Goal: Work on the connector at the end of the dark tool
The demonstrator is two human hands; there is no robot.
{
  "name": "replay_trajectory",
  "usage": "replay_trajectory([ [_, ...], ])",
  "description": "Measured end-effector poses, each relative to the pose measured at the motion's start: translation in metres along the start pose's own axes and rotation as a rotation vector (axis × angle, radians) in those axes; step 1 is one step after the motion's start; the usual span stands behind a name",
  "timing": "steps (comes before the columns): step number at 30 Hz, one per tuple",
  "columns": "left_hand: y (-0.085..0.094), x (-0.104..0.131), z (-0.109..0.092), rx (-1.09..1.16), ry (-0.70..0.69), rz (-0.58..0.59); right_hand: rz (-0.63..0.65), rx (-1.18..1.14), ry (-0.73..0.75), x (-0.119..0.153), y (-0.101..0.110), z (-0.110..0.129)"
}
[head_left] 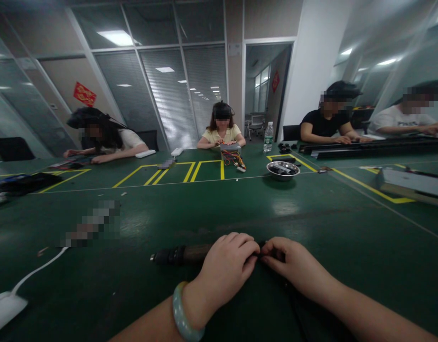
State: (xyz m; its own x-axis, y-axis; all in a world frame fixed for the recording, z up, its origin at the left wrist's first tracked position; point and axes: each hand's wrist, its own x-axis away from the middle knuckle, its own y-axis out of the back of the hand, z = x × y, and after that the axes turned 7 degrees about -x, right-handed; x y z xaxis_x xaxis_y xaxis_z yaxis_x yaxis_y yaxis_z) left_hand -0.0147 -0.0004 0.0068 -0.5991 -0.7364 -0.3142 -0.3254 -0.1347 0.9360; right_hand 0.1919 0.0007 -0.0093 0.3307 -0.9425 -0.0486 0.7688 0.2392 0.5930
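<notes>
A dark, round-bodied tool [185,255] lies on the green table, its metal tip pointing left. My left hand [230,259], with a pale green bangle on the wrist, lies over the tool's right part, fingers curled around its end. Close on the right, my right hand [284,259] pinches at something small and dark between thumb and fingers, almost touching the left fingertips. What it pinches is too hidden to name. A dark cord runs down the table below the hands, partly out of sight.
A metal bowl [283,172] of dark parts and a bottle [268,137] stand beyond the hands. Coloured wires [235,159] lie before a person opposite. A white adapter [7,311] with a cable is at left, a flat metal case [413,185] at right. Other people sit around.
</notes>
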Motion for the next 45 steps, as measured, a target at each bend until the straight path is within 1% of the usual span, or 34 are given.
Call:
replay_trajectory([
  [8, 0.0003, -0.0001, 0.0005, 0.033, 0.001, -0.004, -0.01, -0.007, 0.004, -0.0004, -0.0009, 0.0004],
  [21, -0.0001, -0.0007, 0.0005, 0.016, -0.016, -0.012, -0.013, 0.0, 0.029, 0.0011, -0.0013, 0.0042],
  [27, -0.0018, -0.0007, -0.0004, 0.038, 0.071, -0.017, -0.012, -0.053, 0.001, 0.0, -0.0016, 0.003],
  [32, -0.0035, -0.0003, 0.0006, 0.045, 0.039, -0.018, -0.012, -0.054, 0.008, -0.0005, -0.001, 0.0035],
  [38, -0.0023, -0.0002, -0.0009, 0.055, 0.083, -0.011, -0.016, -0.03, 0.009, 0.0004, -0.0008, 0.0033],
  [45, -0.0026, -0.0004, -0.0004, 0.036, 0.035, -0.008, 0.004, -0.066, -0.008, -0.0003, -0.0013, 0.0034],
])
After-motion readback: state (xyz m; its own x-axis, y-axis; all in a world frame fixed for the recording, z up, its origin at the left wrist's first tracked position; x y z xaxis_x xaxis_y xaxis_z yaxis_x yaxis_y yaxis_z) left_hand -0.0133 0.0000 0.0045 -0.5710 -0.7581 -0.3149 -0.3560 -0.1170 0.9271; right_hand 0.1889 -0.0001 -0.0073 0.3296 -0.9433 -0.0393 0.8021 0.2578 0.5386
